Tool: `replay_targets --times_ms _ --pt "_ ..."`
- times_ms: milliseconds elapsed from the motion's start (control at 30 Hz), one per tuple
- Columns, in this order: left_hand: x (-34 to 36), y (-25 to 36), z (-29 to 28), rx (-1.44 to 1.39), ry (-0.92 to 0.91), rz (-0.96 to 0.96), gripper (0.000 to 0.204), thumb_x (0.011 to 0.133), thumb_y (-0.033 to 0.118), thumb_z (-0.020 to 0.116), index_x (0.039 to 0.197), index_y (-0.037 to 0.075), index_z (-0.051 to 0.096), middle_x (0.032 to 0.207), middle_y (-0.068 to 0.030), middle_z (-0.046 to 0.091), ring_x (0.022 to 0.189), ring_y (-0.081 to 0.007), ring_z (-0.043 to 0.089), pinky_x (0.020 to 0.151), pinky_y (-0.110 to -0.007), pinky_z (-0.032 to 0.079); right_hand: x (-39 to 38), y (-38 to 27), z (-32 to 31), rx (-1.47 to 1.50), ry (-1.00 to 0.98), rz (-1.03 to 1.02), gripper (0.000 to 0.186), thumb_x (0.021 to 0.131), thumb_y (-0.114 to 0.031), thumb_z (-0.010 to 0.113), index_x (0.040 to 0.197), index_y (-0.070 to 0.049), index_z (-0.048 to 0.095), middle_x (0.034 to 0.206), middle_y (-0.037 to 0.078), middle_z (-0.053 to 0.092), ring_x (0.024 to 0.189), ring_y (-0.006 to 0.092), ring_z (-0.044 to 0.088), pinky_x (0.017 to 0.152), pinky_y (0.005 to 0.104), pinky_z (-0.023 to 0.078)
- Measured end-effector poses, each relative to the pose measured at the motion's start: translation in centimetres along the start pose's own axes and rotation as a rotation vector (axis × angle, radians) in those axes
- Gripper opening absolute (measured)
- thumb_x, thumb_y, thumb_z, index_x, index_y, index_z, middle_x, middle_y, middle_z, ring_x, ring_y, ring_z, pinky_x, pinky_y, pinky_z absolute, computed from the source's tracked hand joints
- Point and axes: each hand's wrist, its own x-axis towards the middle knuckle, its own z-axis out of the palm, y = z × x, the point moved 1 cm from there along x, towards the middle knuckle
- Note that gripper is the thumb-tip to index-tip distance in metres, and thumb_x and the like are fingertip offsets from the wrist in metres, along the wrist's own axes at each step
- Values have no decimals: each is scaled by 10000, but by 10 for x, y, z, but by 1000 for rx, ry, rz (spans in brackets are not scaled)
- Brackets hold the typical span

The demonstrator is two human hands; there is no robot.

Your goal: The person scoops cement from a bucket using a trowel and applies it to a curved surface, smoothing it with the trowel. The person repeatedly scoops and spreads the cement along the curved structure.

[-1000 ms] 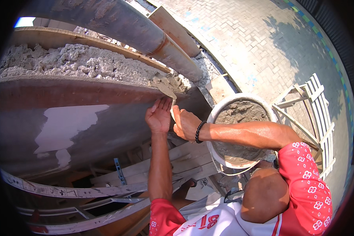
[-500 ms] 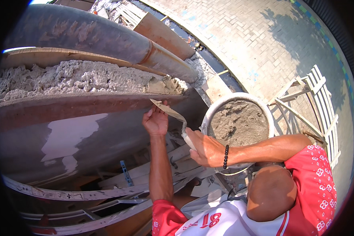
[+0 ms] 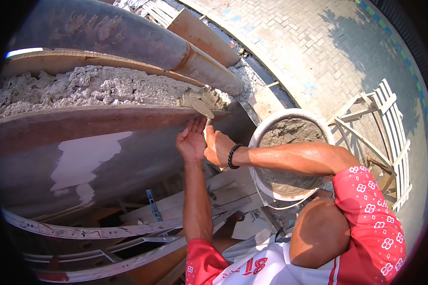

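Note:
My right hand [image 3: 218,148] is closed round the handle of a trowel, most of which the hand covers. The trowel's blade [image 3: 199,104] lies against the wet mortar patch at the right end of a rough concrete ledge [image 3: 104,90]. Just below the blade, my left hand [image 3: 193,142] is palm up with its fingers stretched out, holding nothing. A round bucket [image 3: 331,134] of grey wet mortar [image 3: 292,132] stands to the right, partly behind my right forearm.
A thick grey pipe [image 3: 104,35] runs above the ledge. Below the smooth dark wall [image 3: 142,161] are a ladder [image 3: 81,232], a blue spirit level [image 3: 153,205] and planks. A white slatted wooden frame [image 3: 389,137] stands at the right, by the paved ground [image 3: 290,47].
My right hand has moved up and left, bringing the trowel blade from above my left palm onto the ledge's edge. My left hand has shifted slightly right, still open.

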Motion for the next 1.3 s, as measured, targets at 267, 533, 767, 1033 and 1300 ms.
replay_targets --times_ms 267,533,767,1033,1300 --pt "0 3 -3 -83 -37 -31 519 768 205 536 1201 -80 509 1260 -209 518 1242 -361 455 1132 -499 296 -92 -7 -34 -19 -82 -155 540 818 -82 582 1200 144 274 968 396 546 850 532 613 743 521 518" --pt "4 -6 4 -165 -12 -49 495 796 199 512 1192 -96 511 1322 -274 488 1324 -421 394 1133 -543 286 -178 -30 -244 -130 -306 21 502 792 -131 569 1229 88 453 847 285 631 770 386 661 689 434 516" --pt "0 -5 -3 -164 4 -46 508 803 208 517 1202 -105 505 1335 -287 473 1332 -439 373 1146 -545 257 -218 -72 -312 -110 -513 858 258 789 -74 556 999 76 564 669 132 611 535 201 631 523 338 518" --pt "-1 2 -3 -171 -32 -49 544 806 212 523 1236 -118 469 1356 -291 440 1343 -442 353 1144 -548 257 -215 -1 -270 285 -570 738 190 828 -96 534 959 29 589 706 68 600 542 130 598 492 275 489" --pt "-2 4 7 -124 112 -16 594 801 216 505 1248 -167 425 1389 -332 377 1362 -486 305 1151 -570 240 -226 77 -227 818 -506 741 427 822 -64 581 1237 9 511 736 70 567 517 143 597 395 269 482"
